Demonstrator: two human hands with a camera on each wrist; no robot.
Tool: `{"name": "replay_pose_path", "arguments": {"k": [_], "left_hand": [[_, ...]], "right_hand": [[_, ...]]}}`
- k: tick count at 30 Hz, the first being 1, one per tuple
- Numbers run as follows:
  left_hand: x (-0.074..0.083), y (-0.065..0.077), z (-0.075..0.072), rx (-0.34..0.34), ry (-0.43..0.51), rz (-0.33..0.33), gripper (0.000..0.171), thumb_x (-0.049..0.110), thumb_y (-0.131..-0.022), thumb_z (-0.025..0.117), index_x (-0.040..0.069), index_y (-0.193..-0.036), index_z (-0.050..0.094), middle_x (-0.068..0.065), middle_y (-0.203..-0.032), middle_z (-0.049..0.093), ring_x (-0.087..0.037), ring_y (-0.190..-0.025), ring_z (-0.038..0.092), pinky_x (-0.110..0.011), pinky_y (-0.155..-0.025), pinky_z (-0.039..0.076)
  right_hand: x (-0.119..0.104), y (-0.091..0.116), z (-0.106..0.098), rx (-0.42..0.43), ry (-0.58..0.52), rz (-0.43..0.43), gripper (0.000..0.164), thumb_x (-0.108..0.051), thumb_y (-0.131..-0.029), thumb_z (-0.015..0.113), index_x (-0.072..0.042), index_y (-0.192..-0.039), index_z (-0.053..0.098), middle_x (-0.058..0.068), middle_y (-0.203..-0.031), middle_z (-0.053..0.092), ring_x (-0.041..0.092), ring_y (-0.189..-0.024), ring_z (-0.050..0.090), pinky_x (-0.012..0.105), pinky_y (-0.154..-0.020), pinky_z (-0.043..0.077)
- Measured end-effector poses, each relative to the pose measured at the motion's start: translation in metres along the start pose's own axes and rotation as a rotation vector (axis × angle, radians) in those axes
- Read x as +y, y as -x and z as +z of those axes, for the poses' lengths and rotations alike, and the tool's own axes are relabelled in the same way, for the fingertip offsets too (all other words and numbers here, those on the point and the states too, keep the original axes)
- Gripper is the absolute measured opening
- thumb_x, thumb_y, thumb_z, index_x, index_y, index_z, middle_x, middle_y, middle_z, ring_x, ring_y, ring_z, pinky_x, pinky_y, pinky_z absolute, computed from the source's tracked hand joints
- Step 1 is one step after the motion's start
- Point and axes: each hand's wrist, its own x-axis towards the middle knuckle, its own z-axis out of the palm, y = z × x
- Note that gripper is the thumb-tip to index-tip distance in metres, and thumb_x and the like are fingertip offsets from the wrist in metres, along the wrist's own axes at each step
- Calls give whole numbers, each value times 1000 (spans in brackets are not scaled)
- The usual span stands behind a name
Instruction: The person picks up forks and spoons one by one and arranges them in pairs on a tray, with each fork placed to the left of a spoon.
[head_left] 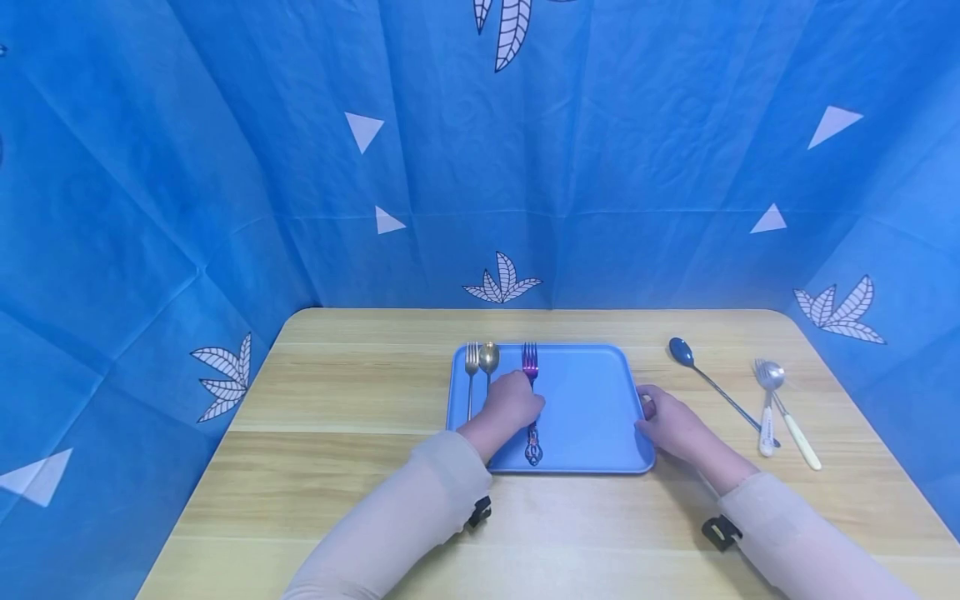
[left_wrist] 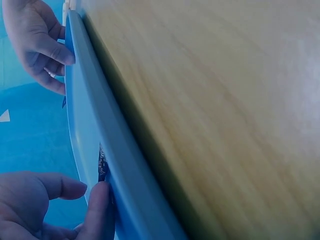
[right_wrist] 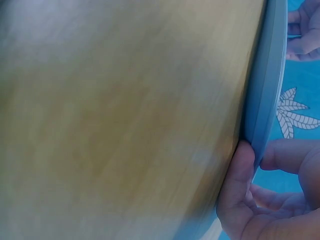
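A blue tray (head_left: 588, 408) lies on the wooden table. My left hand (head_left: 513, 400) is over it, beside a purple fork (head_left: 533, 450) with an ornate handle. In the left wrist view, one fingertip touches or nearly touches the fork's handle (left_wrist: 102, 165); the thumb and finger show a gap between them. The hand hides the fork's middle in the head view. Left of it on the tray lie a silver fork (head_left: 471, 362) and a gold-coloured spoon (head_left: 488, 358), its lower part covered by the hand. My right hand (head_left: 671, 425) pinches the tray's right rim (right_wrist: 265, 95).
To the right of the tray, a dark blue long-handled spoon (head_left: 681, 352) lies slantwise. Its handle end reaches a white-handled fork (head_left: 767, 417) and a cream-handled spoon (head_left: 801, 442), which overlap. Blue patterned cloth (head_left: 600, 167) hangs behind the table and at both sides.
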Motion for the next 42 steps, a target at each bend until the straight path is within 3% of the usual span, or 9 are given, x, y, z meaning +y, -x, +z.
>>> {"name": "replay_pose_path", "arguments": {"k": [7,18,23,26,33,39,42], "left_hand": [[-5,6,-6,22,-5,31,27,23,-95,62,12,-72,53,0,-59,45,-12,-46,41,-26,-42,34],[-22,18,-27,110,-124,69,29,25,-96,61,15,-72,49,1,-60,44,-14,-50,43,-28,-46,35],[-33,19,-33,130,-154,63,17,25,-96,60,9,-93,61,-1,-69,51,-15,-55,50,-29,-49,42],[-40,20,-35,151,-146,54,22,24,-96,61,6,-108,63,-2,-77,56,-16,-61,54,-30,-51,45],[-52,22,-41,167,-156,52,15,23,-96,61,9,-98,59,-3,-72,54,-16,-58,53,-30,-48,45],[-57,25,-45,194,-162,25,27,25,-95,64,7,-115,64,-4,-86,62,-17,-66,57,-31,-52,48],[-61,26,-48,215,-181,31,27,25,-94,64,6,-114,65,-4,-93,64,-17,-70,57,-31,-55,47]], "right_hand": [[-1,0,0,-5,3,4,62,-2,-91,62,15,-143,33,22,-105,63,32,-94,63,48,-83,54],[0,0,-1,1,-5,-11,62,-2,-91,63,16,-142,33,23,-104,64,33,-94,64,48,-83,54],[0,0,-1,2,1,-4,62,-2,-91,63,16,-142,33,23,-105,63,34,-95,63,49,-84,54],[0,1,-1,0,2,-2,62,-2,-91,63,16,-142,33,24,-106,63,34,-95,63,49,-83,54],[-1,1,-2,-3,-10,5,63,-2,-91,62,16,-143,32,23,-105,63,32,-93,63,47,-82,54],[-1,2,-2,-6,-10,4,62,-2,-91,62,16,-143,32,23,-105,63,33,-94,64,48,-83,54],[-2,2,-2,-8,-7,6,62,-2,-91,62,16,-143,32,23,-105,63,33,-94,64,49,-84,54]]}}
